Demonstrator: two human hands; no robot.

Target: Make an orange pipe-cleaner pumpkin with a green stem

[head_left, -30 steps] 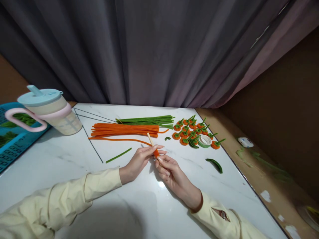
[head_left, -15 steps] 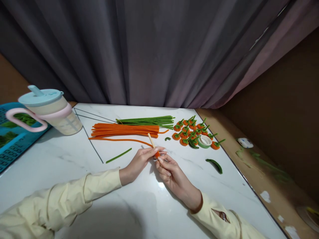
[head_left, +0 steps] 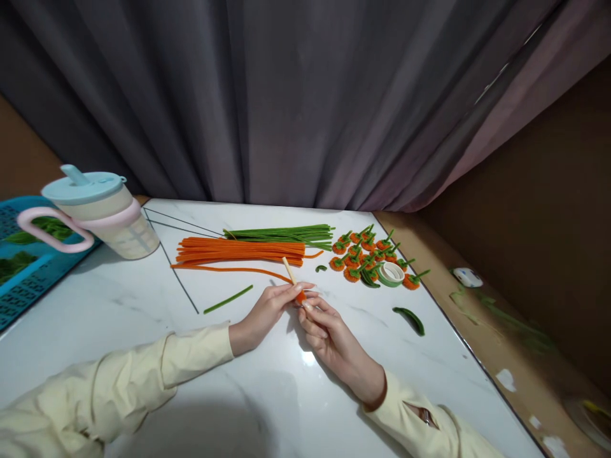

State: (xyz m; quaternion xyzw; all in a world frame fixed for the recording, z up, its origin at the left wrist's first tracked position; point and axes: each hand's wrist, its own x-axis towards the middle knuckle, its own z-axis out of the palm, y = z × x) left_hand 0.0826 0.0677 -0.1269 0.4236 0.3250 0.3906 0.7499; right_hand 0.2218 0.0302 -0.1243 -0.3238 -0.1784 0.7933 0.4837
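On the white marble-patterned bench [head_left: 143, 318], the left hand [head_left: 267, 308] is pinching a thin pale wooden stick [head_left: 288, 269] between thumb and fingertips, its free end slanting up and away toward the bundle of long orange pipe cleaners [head_left: 238, 250] lying just beyond it. The right hand [head_left: 324, 327] is closing its fingertips on the small orange coil of pipe cleaner [head_left: 300, 296] being wound around the lower end of that stick, so both hands are meeting at the coil, just in front of the orange bundle. One loose orange pipe cleaner strand [head_left: 229, 269] is trailing from the coil along the near side of the bundle. Judging from this grip, the winding is going best with the stick held steady, the strand kept taut and each turn pressed snug against the last so the coil is not loosening. Behind the orange bundle a sheaf of long green pipe cleaners [head_left: 281, 233] is lying, and to the bundle's right a cluster of finished orange coils with green stems [head_left: 367, 254] is sitting beside a green roll of tape [head_left: 391, 273]. A short green pipe cleaner piece [head_left: 228, 299] is resting in front of the bundle, and a lidded plastic cup with a pink handle [head_left: 95, 213] is standing well to its left
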